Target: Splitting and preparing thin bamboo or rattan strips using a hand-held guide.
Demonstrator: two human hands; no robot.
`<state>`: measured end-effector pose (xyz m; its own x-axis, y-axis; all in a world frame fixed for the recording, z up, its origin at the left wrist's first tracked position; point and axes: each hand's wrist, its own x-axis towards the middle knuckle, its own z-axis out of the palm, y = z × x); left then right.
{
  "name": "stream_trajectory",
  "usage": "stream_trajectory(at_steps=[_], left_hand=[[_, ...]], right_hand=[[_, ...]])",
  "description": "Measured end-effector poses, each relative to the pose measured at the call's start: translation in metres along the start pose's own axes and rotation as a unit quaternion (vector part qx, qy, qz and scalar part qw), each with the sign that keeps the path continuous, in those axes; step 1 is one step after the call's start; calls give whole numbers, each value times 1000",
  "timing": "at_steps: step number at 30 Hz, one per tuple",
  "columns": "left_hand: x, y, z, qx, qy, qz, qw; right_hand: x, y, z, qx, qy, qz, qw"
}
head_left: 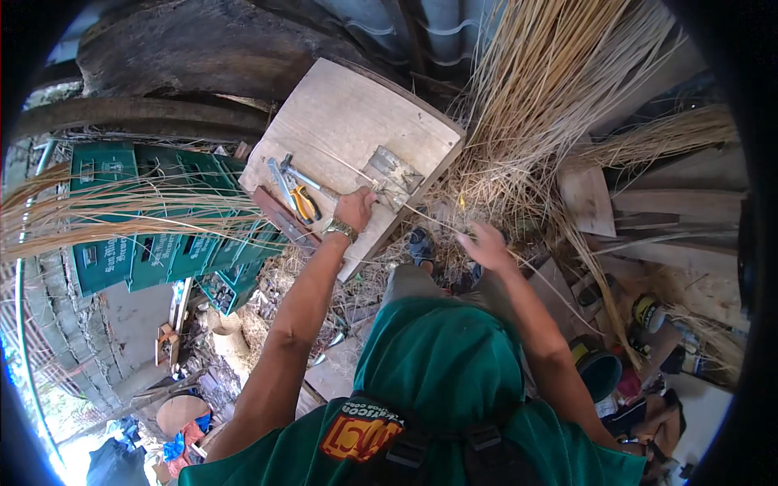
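My left hand (pixel 355 210), with a watch at the wrist, rests on a wooden board (pixel 348 105), its fingers closed beside a small metal plate (pixel 395 168). What lies under the fingertips is hidden. A thin pale cane strip (pixel 429 217) crosses the board at the plate and runs off to the right, past my right hand (pixel 486 247). That hand hovers off the board's edge, fingers stretched and slightly apart, close to the strip. Left of my left hand lie a hammer (pixel 308 176), yellow-and-black handled pliers (pixel 305 204) and a blue-grey tool (pixel 280 181).
Green crates (pixel 105 267) stand at the left with long cane strands (pixel 162 202) across them. A large bundle of strands (pixel 543 89) leans at the upper right. Planks (pixel 673 206) and a dark bucket (pixel 600 374) lie right. Another person (pixel 660 421) is at the lower right.
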<state>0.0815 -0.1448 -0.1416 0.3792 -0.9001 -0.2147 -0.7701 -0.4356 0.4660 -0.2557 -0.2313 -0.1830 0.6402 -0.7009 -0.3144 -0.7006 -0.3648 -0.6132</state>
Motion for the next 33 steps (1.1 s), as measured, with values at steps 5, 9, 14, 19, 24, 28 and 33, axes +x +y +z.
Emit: stream_trajectory(at_steps=[5,9,14,19,24,28,33], left_hand=[[-2,14,-5,17,-14,-20,1000],[-3,6,-1,4,0,-12,1000],[-3,9,-3,-2,32,8,999],[-6,5,-4,-8,19,9,1000],[2,1,0,3,3,31,999],[-3,-6,0,2,5,23,1000],[-1,3,2,10,11,44,999]], right_hand=[[67,-108,9,151,-57,46,986],[61,-113,14,177,25,19,984],[-13,-19,13,28,-51,-7,998],[-241,182,8,-187,-164,266,932],[-258,189,0,-222,-259,307,888],[-102,86,4,-27,-57,243,968],[39,-89,-2,246,-101,60,962]])
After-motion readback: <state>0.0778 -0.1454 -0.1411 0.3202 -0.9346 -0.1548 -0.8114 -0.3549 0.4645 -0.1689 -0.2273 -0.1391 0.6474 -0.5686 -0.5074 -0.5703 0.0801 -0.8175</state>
